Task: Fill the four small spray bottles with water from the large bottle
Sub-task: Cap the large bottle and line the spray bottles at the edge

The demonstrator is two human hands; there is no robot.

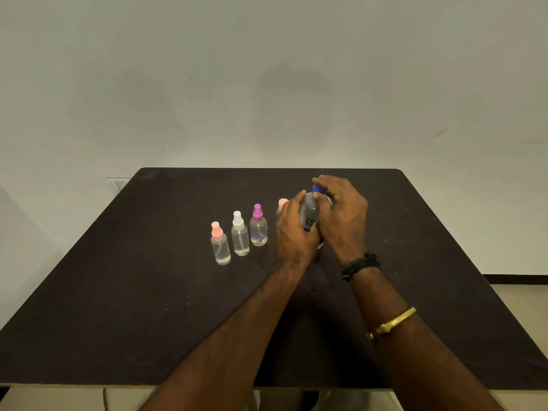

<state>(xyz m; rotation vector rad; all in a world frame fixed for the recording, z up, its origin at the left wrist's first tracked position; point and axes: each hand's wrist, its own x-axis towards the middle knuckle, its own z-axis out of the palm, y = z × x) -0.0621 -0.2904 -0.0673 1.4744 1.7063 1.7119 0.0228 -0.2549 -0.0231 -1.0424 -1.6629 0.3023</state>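
Fingers point(326, 182) of the right hand point(344, 218) are pinching the cap point(316, 188) atop the upright bottle point(310, 210); the left hand point(292, 229) is gripping its body.

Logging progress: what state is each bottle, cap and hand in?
Large bottle: upright, capped.
Blue cap: on, pinched by right hand.
Left hand: grips large bottle.
Near pink spray bottle: upright, capped.
White spray bottle: upright, capped.
Purple spray bottle: upright, capped.
Far pink spray bottle: capped, mostly hidden.
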